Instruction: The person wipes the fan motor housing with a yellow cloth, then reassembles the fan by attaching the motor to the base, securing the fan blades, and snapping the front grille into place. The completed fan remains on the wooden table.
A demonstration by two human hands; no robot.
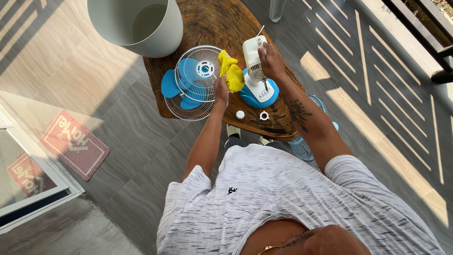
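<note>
The left hand [221,89] is gripping a yellow cloth [230,71] beside the fan body [257,75]. The right hand [271,59] is closing around the fan body, which is standing on the wooden surface [212,23] next to the wire grille [196,82].

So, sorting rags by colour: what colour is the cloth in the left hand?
Yellow: the cloth in the left hand, clearest in the head view.
</note>
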